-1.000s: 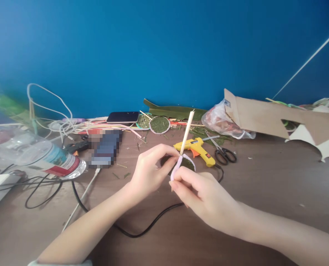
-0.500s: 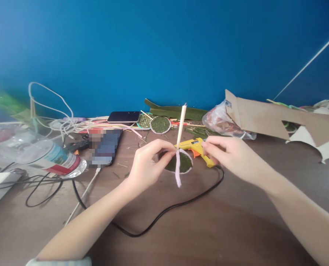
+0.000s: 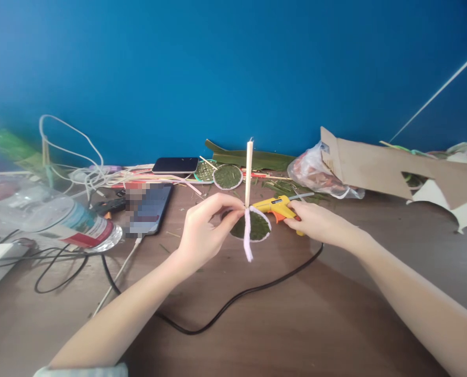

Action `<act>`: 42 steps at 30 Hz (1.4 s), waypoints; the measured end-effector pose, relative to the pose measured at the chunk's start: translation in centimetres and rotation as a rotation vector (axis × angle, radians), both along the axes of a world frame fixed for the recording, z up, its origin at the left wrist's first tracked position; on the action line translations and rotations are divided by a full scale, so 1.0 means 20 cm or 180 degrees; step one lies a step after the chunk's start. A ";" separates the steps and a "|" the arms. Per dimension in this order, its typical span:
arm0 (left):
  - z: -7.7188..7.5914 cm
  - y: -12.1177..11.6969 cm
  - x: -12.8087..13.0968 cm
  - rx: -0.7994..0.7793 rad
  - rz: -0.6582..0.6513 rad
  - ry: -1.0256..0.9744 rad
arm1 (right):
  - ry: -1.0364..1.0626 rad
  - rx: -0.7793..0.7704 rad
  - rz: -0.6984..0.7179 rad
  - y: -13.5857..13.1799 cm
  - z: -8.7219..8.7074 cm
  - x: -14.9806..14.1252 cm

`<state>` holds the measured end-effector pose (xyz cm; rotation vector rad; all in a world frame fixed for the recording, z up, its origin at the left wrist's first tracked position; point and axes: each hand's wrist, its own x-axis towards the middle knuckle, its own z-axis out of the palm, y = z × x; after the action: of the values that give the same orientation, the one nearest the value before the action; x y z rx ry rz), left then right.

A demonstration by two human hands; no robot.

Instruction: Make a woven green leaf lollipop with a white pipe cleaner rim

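Note:
Between the thumb and fingertips of my left hand [image 3: 207,228] is a round green disc [image 3: 260,225] edged in pale purple, pinched at its rim. A pale wooden stick [image 3: 249,175] rises upright from that rim, and a loose end of purple fuzzy trim [image 3: 248,238] hangs down in front. My right hand [image 3: 314,220] is closed round the handle of a yellow glue gun [image 3: 278,206] with an orange trigger. Its nozzle points left, close to the disc's edge by the stick. Whether the tip touches the disc I cannot tell.
Behind lie another green disc [image 3: 227,177], long leaves [image 3: 252,159] and a dark phone [image 3: 176,165]. A second phone [image 3: 150,209] and a plastic bottle [image 3: 79,225] are at left. Cut cardboard [image 3: 375,165] lies at right. A black cord [image 3: 233,301] loops across the front.
My right hand has gone from reaching beside the glue gun to gripping its handle. My left hand has shifted slightly left with the disc, and the stick stands more upright.

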<state>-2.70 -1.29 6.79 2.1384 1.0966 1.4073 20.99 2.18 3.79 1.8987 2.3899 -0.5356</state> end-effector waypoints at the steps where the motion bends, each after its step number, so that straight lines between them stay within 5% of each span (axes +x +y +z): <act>1: 0.00 0.00 0.00 0.0022 0.0012 0.0005 | 0.0118 0.0010 0.0031 0.01 0.00 0.02; 5: 0.02 0.02 -0.02 0.0076 0.0073 -0.0059 | 0.0655 -0.0007 -0.0182 0.03 0.04 0.05; 8: 0.03 0.04 -0.03 0.0098 0.0168 -0.0090 | 0.1663 -0.0463 -0.0689 0.01 0.12 0.06; 11: 0.03 0.06 -0.05 0.0122 0.0243 -0.0094 | 0.2620 -0.0372 -0.0978 -0.01 0.20 0.08; 18: 0.02 0.06 -0.05 0.0106 0.0215 -0.0068 | 0.3656 -0.0747 -0.0226 -0.04 0.23 0.15; 29: 0.02 0.04 -0.05 0.0210 0.0138 0.0055 | 0.4248 -0.0458 0.0354 -0.07 0.21 0.12; 42: 0.04 0.01 -0.03 0.0294 0.0152 0.0227 | 0.3859 -0.0278 0.0384 -0.14 0.26 0.08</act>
<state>-3.38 -1.17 7.53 2.2569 1.1365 1.4393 22.53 -0.52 8.99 1.5318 2.8646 -2.2213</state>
